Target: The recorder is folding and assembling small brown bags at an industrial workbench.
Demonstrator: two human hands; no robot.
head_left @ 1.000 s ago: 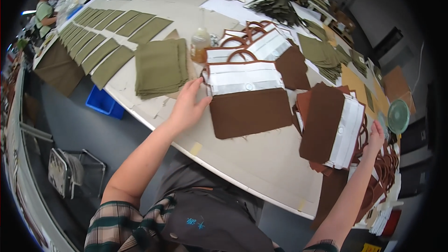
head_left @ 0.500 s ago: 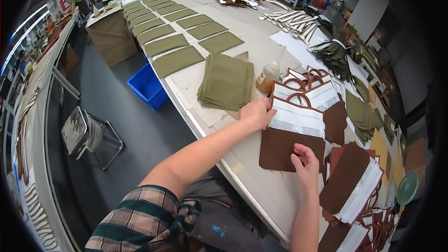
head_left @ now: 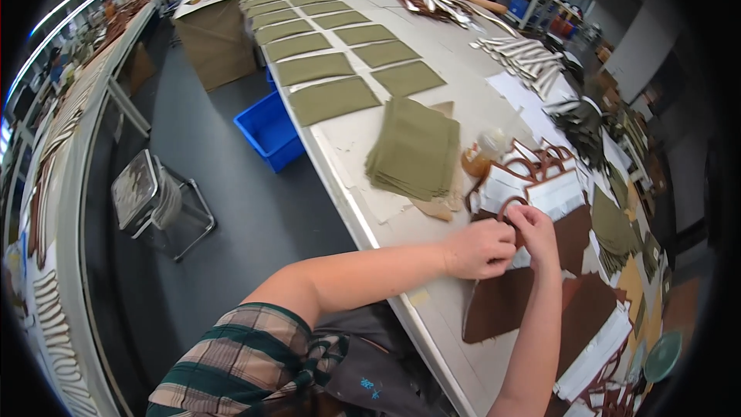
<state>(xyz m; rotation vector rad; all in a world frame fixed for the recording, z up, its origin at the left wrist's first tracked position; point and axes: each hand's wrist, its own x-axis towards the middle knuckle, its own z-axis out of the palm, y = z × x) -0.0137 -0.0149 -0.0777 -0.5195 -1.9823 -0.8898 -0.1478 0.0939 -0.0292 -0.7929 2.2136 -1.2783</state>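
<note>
a brown panel is lying near the front edge of the table, with a narrow bare strip showing between; the left hand is curling almost closed above the panel's upper part, hiding its grip, so i cannot tell what it is holding; the right hand is touching a brown loop with bent fingers, and whether they are pinching it i cannot tell; brown-and-white pieces are crowding the right side, while bare table is opening leftward below an olive stack; half a second ago the hands were staying apart, now they are meeting at the loop
</note>
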